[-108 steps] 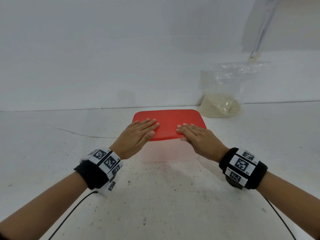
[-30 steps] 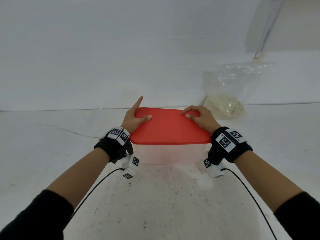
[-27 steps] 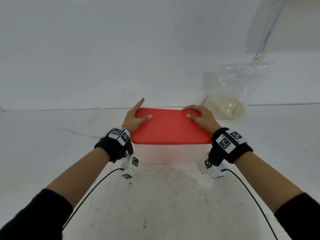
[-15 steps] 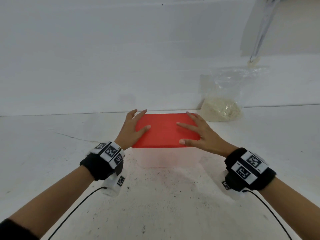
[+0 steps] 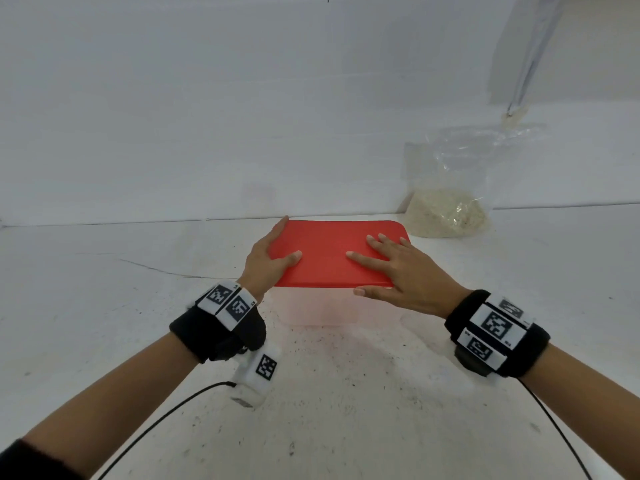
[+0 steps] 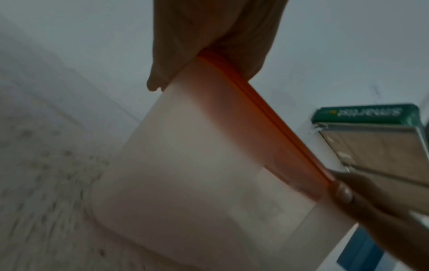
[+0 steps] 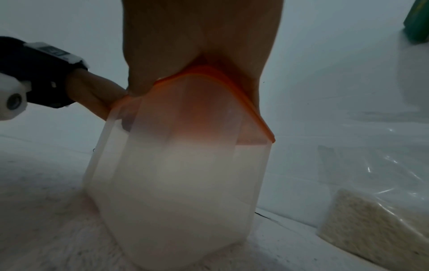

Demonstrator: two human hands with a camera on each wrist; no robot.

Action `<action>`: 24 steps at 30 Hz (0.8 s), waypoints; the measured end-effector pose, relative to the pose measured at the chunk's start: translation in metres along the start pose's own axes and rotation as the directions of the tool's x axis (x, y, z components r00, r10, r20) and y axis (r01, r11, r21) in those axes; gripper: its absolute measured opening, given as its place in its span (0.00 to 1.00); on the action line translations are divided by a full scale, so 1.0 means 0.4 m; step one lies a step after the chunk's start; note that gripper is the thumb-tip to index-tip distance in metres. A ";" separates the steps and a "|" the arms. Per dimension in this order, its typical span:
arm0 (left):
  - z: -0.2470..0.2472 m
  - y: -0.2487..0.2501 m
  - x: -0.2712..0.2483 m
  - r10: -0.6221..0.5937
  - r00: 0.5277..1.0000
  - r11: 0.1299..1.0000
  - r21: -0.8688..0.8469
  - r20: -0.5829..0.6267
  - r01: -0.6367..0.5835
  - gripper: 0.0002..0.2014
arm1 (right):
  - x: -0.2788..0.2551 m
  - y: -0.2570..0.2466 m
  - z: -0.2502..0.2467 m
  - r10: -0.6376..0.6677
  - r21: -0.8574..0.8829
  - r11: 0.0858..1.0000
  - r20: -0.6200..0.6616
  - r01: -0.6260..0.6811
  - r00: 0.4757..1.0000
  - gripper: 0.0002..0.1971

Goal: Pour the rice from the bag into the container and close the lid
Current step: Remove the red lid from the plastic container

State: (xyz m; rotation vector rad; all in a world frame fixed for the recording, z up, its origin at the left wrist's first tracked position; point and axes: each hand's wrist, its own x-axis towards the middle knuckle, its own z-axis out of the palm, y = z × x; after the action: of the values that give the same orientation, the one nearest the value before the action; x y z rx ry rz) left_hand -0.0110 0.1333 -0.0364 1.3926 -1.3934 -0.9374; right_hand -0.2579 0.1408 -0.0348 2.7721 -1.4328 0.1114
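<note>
Bare test setup: white wall (image 5: pixel 207 98), speckled tabletop (image 5: pixel 346 410).

The right hand (image 5: pixel 408 271) has flattened on the red lid (image 5: pixel 329 254), fingers no longer curled at its far edge.

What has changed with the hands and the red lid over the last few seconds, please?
Both hands slid from the lid's far corners back toward its near half. The right hand uncurled and now lies flat with spread fingers. The left hand holds the left edge, thumb on top. The lid stays on the container, and the bag of rice stays by the wall.
</note>
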 end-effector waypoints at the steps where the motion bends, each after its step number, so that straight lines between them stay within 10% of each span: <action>1: -0.001 -0.001 0.004 0.015 1.000 1.000 0.012 -0.009 -0.014 0.33 | 0.003 0.000 -0.002 -0.007 -0.013 1.000 0.006 0.007 1.000 0.52; 9: 0.006 0.050 -0.003 0.264 0.955 0.921 0.329 -0.135 -0.208 0.31 | 0.013 -0.012 -0.012 -0.002 -0.038 0.999 0.010 0.003 1.000 0.55; 15: -0.001 0.045 -0.012 0.016 0.999 0.937 0.348 -0.041 -0.001 0.36 | 0.014 -0.038 -0.004 0.032 -0.063 0.997 -0.011 -0.032 0.999 0.55; 24: -0.038 0.018 -0.029 -0.159 0.987 0.940 -0.301 0.030 0.160 0.24 | 0.012 -0.061 0.002 0.035 0.253 0.967 -0.261 0.033 0.965 0.43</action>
State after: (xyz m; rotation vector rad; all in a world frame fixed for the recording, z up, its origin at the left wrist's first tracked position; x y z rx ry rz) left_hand 0.0008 0.1466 -0.0262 1.2813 -1.0964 -1.2066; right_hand -0.2352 0.1510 -0.0347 2.8081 -1.4401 0.6850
